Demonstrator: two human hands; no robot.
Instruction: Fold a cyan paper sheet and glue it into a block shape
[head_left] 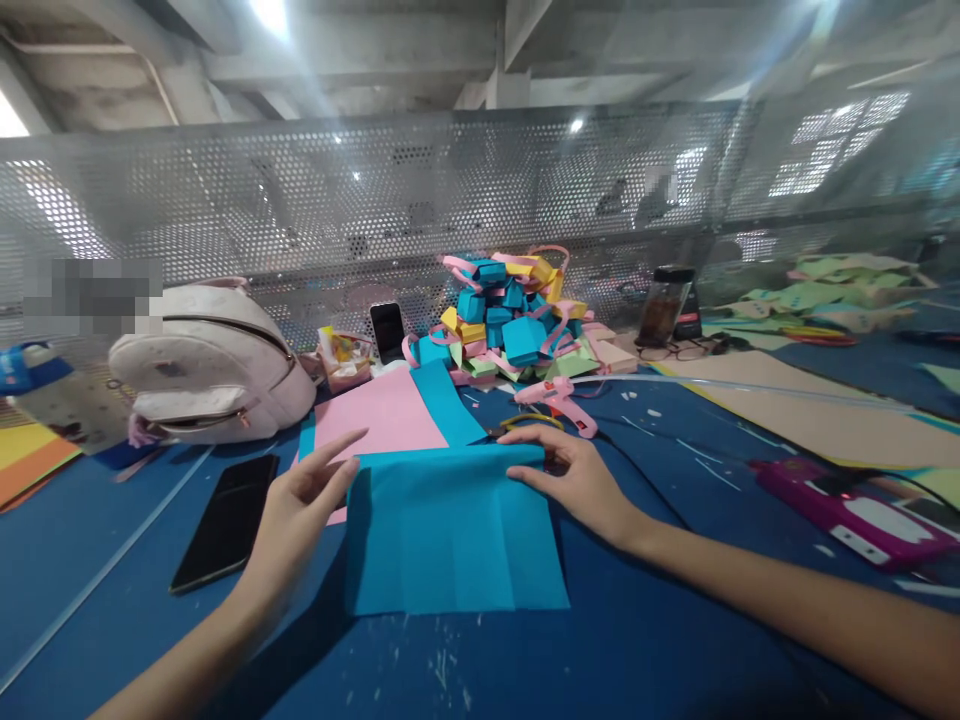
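Note:
A sheet of blue paper (457, 535) with faint vertical creases is in front of me, its far edge bent or raised. My right hand (574, 475) holds this far edge near the right corner, thumb on the near face and fingers beyond it. My left hand (296, 510) is at the far left corner, thumb tip at the paper's edge and index finger stretched out apart from it. Behind the sheet lie a pink sheet (379, 415) and a blue strip (446, 405). A pink glue gun (559, 400) lies just beyond my right hand.
Small paper baskets (517, 320) are piled at the back. A black phone (225, 520) and a white backpack (214, 370) are on the left. At right are a magenta power strip (847, 510), beige sheets (810, 400) and a jar (664, 308). The glue gun's cord trails right.

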